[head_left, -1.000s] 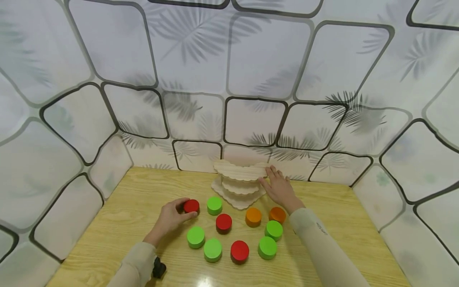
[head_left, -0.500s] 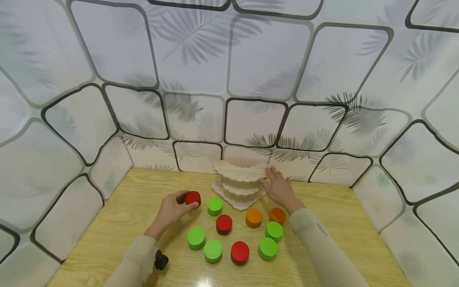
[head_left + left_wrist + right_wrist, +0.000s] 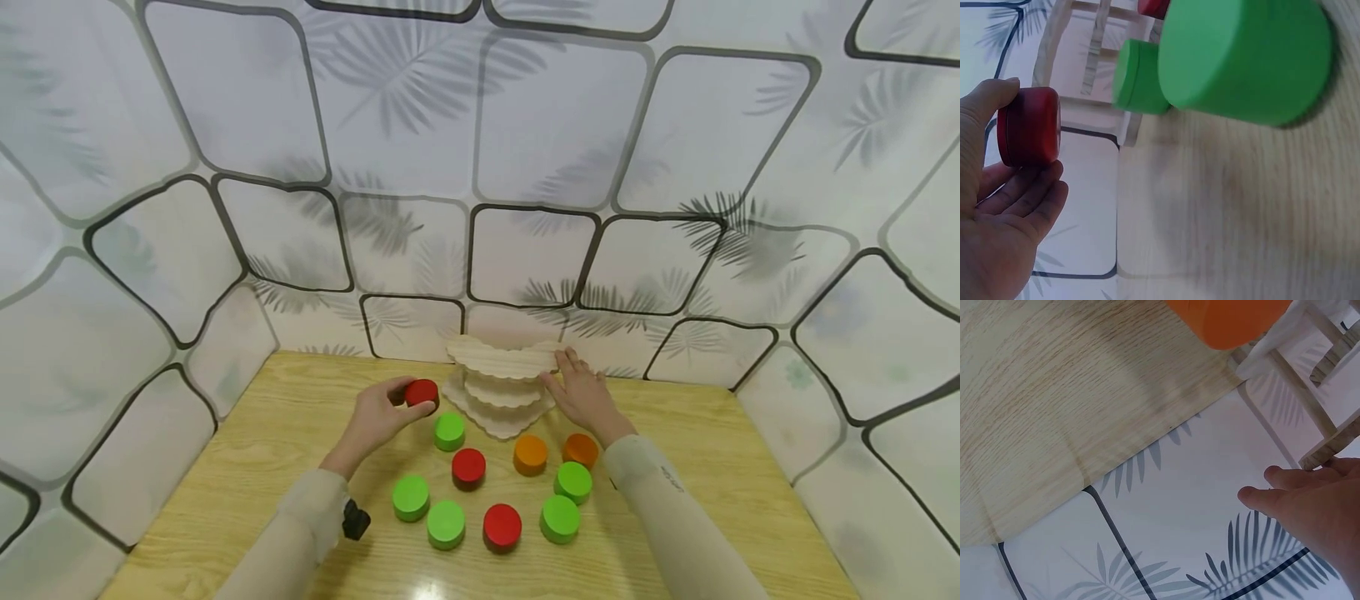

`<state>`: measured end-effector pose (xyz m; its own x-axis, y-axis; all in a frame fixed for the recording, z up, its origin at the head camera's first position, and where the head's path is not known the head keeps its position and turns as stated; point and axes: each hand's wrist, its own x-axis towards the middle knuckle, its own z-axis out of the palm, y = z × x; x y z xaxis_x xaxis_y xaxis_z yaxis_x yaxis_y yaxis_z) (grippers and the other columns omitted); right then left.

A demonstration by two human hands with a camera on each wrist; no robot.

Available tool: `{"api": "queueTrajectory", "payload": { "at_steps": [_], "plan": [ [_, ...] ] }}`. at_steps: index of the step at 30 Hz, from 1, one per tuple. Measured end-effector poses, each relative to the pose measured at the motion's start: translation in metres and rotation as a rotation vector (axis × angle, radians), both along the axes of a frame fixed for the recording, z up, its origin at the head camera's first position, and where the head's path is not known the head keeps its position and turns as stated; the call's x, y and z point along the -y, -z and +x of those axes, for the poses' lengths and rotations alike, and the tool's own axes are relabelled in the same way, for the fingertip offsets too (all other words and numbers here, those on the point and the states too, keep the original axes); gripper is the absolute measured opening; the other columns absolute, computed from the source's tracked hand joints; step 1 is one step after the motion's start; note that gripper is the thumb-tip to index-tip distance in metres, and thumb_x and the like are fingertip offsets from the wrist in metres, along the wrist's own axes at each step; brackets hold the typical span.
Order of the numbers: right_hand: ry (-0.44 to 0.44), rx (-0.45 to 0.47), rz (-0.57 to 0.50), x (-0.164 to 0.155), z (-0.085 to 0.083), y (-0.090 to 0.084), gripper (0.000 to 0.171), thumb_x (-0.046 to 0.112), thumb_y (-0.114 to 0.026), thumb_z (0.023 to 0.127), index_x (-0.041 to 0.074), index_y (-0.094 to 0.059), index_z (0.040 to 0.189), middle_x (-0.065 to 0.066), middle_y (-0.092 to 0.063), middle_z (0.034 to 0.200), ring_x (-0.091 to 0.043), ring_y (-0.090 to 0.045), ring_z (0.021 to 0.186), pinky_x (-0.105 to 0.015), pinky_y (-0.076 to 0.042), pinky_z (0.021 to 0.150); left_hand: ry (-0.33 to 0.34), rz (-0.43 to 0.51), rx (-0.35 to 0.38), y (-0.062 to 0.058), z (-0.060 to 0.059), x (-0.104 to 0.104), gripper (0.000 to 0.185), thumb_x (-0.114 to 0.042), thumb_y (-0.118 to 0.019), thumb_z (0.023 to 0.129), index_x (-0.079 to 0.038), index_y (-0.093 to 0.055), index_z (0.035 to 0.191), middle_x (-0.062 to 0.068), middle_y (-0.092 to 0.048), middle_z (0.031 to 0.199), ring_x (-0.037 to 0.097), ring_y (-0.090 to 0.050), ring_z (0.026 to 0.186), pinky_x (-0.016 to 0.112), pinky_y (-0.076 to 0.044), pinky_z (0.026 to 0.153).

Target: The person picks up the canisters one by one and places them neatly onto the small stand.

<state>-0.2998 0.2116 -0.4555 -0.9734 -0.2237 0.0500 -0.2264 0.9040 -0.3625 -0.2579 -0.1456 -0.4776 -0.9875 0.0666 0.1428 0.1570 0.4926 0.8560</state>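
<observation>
My left hand holds a red round block between thumb and fingers, clear above the table. A thin seam runs round its side near one end. Just ahead and to the right stands a tiered wooden rack with wavy-edged levels, close to the back wall. My right hand reaches to the right end of its top level, with outstretched fingers touching the wood. Close to the left hand a green round block lies on the table, in front of the rack.
Other round blocks lie about the wooden table: red, orange and green ones. A patterned wall encloses the back and both sides. A black wrist device sits by the left sleeve.
My left hand has lifted the red block off the table and carried it forward and to the right, closer to the rack. The right hand has stayed at the rack.
</observation>
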Motion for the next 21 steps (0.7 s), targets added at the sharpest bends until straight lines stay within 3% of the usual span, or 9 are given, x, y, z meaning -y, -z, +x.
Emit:
{"api": "queueTrajectory", "payload": {
  "at_steps": [6,13,21],
  "plan": [
    [0.000,-0.002,0.002,0.001,0.001,-0.002,0.073,0.048,-0.034,0.115,-0.002,-0.021,0.166,-0.028,-0.016,0.173,-0.053,-0.024,0.156,-0.081,-0.016,0.120,0.018,0.012,0.001,-0.008,-0.005,-0.012,0.058,-0.031,-0.087,0.089,-0.005,-0.069,0.138,0.013,-0.076,0.125,0.031,-0.071,0.115,0.045,-0.059,0.094],
    [0.002,0.002,0.014,0.002,0.001,0.000,0.075,0.050,-0.033,0.114,-0.002,-0.020,0.167,-0.027,-0.016,0.173,-0.052,-0.024,0.157,-0.080,-0.015,0.120,0.037,-0.014,-0.026,-0.015,-0.013,-0.022,0.054,-0.034,-0.086,0.089,-0.008,-0.072,0.134,0.010,-0.077,0.112,0.027,-0.069,0.104,0.031,-0.052,0.081],
    [0.010,0.008,0.029,0.000,-0.001,0.001,0.075,0.051,-0.033,0.114,-0.001,-0.019,0.167,-0.027,-0.015,0.174,-0.052,-0.024,0.157,-0.080,-0.015,0.121,0.061,-0.036,-0.074,-0.026,-0.022,-0.037,0.050,-0.031,-0.086,0.089,-0.008,-0.073,0.131,0.008,-0.078,0.112,0.027,-0.070,0.103,0.033,-0.053,0.083]
  ]
}}
